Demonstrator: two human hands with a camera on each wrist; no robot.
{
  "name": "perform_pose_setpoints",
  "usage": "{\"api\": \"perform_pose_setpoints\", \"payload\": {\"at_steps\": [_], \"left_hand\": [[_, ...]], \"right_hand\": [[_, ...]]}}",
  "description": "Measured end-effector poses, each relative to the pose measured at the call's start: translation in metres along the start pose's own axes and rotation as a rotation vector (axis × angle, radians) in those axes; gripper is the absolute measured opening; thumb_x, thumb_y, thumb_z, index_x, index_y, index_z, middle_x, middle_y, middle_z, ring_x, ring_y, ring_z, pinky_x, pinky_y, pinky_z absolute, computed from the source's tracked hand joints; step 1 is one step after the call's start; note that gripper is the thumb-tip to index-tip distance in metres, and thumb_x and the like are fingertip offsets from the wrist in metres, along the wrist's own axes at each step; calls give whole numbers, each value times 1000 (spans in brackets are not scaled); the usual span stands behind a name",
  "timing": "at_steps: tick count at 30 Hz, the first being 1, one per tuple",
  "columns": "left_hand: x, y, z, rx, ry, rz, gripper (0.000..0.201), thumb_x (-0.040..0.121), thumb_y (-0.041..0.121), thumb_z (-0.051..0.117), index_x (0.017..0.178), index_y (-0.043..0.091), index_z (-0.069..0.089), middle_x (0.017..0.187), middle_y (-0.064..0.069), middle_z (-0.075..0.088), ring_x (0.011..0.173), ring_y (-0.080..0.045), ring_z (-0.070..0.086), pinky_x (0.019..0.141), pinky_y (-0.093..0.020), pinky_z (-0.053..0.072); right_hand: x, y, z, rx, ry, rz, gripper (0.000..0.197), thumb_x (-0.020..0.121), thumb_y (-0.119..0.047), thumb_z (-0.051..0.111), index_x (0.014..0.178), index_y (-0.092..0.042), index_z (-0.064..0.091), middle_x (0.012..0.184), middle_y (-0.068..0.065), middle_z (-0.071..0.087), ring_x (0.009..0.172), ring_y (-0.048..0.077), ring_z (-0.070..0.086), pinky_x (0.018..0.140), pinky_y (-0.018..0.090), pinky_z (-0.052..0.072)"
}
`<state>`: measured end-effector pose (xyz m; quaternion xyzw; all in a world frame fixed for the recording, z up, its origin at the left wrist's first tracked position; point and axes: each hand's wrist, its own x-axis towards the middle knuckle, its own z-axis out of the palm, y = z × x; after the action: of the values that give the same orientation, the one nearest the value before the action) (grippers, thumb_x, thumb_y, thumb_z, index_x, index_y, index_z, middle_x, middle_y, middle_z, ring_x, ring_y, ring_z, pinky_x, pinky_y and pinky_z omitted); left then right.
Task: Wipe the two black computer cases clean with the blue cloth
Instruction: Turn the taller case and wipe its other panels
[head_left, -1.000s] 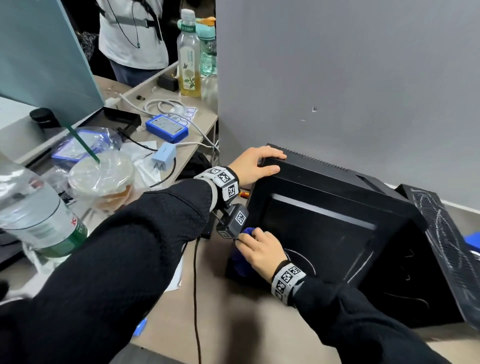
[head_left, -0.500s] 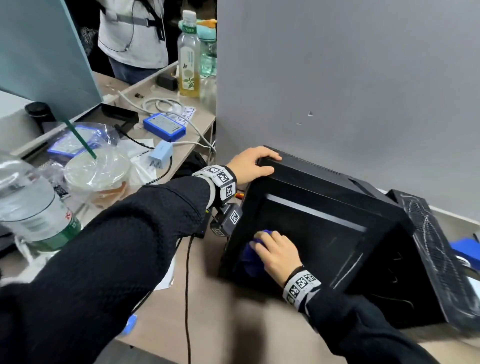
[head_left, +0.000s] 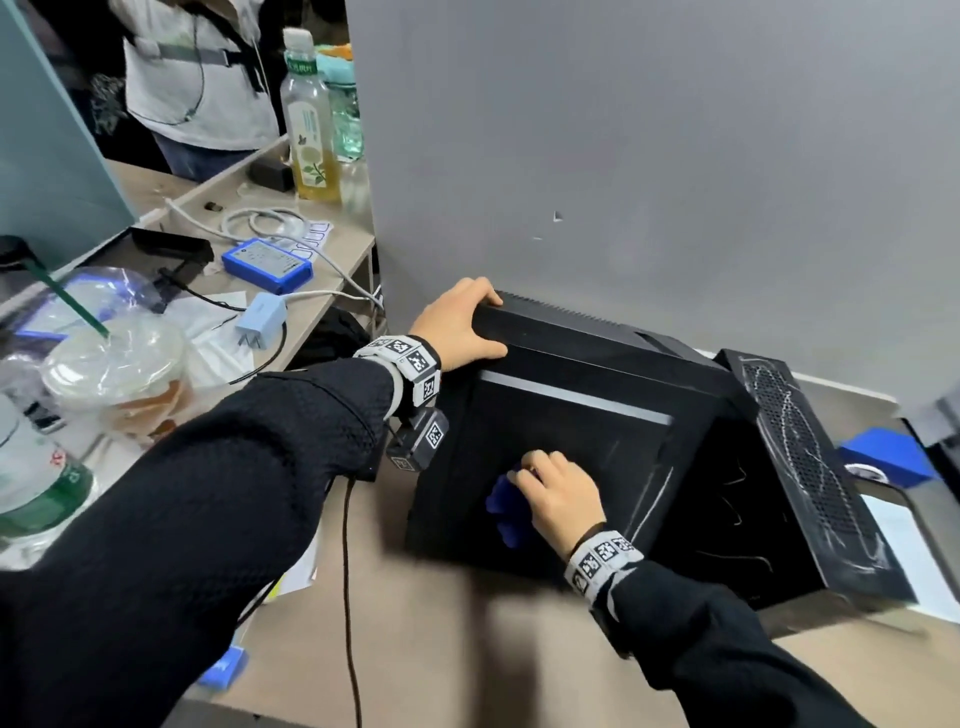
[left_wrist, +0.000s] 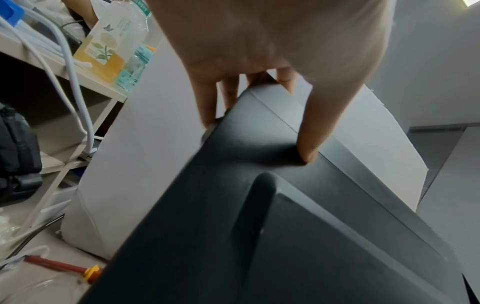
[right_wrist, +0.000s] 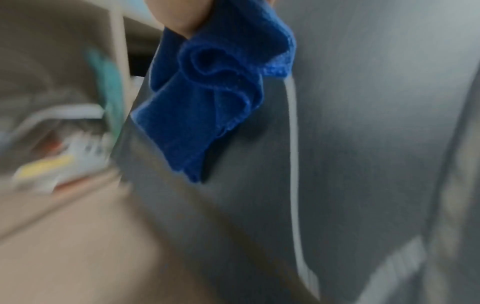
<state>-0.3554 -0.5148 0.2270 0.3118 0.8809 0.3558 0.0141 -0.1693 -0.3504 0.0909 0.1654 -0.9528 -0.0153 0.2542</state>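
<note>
A black computer case (head_left: 587, 426) stands tilted on the beige table, its glossy side panel toward me. A second black case (head_left: 810, 483) with a mesh panel leans right beside it. My left hand (head_left: 462, 325) grips the first case's top left corner, fingers over the far edge and thumb on the near face; the left wrist view shows these fingers (left_wrist: 207, 96) curled over the case (left_wrist: 259, 226). My right hand (head_left: 558, 491) holds the bunched blue cloth (head_left: 504, 512) against the lower left of the side panel. The blurred right wrist view shows the cloth (right_wrist: 207, 98) hanging from the hand against the panel.
A grey partition (head_left: 649, 156) rises right behind the cases. On the left, a cluttered desk (head_left: 332, 270) carries bottles, a lidded cup (head_left: 114, 364), a blue box and cables. A red screwdriver (left_wrist: 59, 265) lies by the case's foot. A person stands at far left.
My right hand with the cloth has slid from the panel's left edge rightward onto the panel. The left hand has kept its grip on the corner.
</note>
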Motion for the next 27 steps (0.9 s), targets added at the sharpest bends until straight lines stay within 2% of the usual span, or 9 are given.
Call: {"api": "perform_pose_setpoints", "payload": {"at_steps": [5, 7, 10, 12, 14, 17, 21, 24, 27], "left_hand": [[8, 2, 2, 20, -7, -26, 49, 69, 35, 77, 110, 26, 51, 113, 8, 50, 100, -15, 54, 89, -38, 45], [9, -2, 3, 16, -7, -25, 49, 70, 36, 77, 111, 27, 51, 114, 8, 50, 102, -14, 54, 89, -37, 44], [11, 4, 0, 143, -12, 20, 47, 70, 38, 74, 107, 24, 49, 112, 5, 50, 110, -20, 51, 90, -41, 45], [14, 18, 1, 351, -12, 92, 47, 69, 37, 71, 105, 18, 48, 113, -1, 50, 125, -27, 43, 103, -49, 37], [15, 33, 6, 559, -51, 114, 50, 68, 38, 66, 108, 16, 45, 111, -4, 50, 120, -30, 46, 113, -54, 23], [13, 44, 22, 753, -109, 87, 73, 69, 50, 59, 134, 24, 39, 124, -9, 45, 117, -30, 48, 115, -60, 6], [12, 52, 39, 790, -37, 67, 88, 69, 79, 47, 133, 19, 40, 127, -9, 47, 121, -28, 46, 114, -63, 4], [14, 64, 51, 822, 7, 34, 100, 64, 89, 42, 130, 13, 42, 127, -6, 50, 121, -27, 47, 115, -59, 11], [19, 68, 55, 857, -14, -12, 101, 65, 90, 38, 138, 19, 36, 136, -9, 45, 125, -31, 43, 113, -59, 13]], "right_hand": [[14, 12, -11, 53, 233, 296, 23, 77, -4, 49, 88, -12, 68, 96, 4, 64, 69, 24, 51, 54, 31, 42], [-24, 0, 10, 60, 112, 211, 14, 76, -9, 60, 87, -14, 66, 98, 3, 60, 69, 25, 52, 54, 31, 43], [-69, -8, 21, 38, -225, -92, 23, 60, -16, 72, 79, -18, 60, 90, 1, 55, 68, 22, 45, 51, 31, 37], [-63, 3, 9, 20, -259, -136, 23, 58, -17, 71, 77, -19, 59, 84, 0, 56, 66, 21, 44, 48, 30, 34], [-36, 23, -8, -7, -136, -33, 23, 59, -15, 70, 80, -18, 62, 84, 2, 57, 66, 22, 47, 48, 31, 37], [2, 66, -44, 0, 141, 273, 25, 67, -4, 56, 86, -15, 67, 90, 3, 61, 70, 25, 51, 52, 32, 43], [3, 80, -51, 80, 287, 461, 38, 63, 3, 49, 92, -14, 67, 98, 1, 63, 77, 25, 54, 59, 30, 46], [-40, 46, -20, 122, 183, 442, 24, 71, -5, 59, 90, -19, 61, 97, -1, 60, 73, 23, 51, 57, 31, 44], [-86, 21, 1, 136, -27, 269, 7, 76, -16, 62, 80, -19, 59, 92, -2, 50, 68, 21, 48, 52, 33, 45]]}}
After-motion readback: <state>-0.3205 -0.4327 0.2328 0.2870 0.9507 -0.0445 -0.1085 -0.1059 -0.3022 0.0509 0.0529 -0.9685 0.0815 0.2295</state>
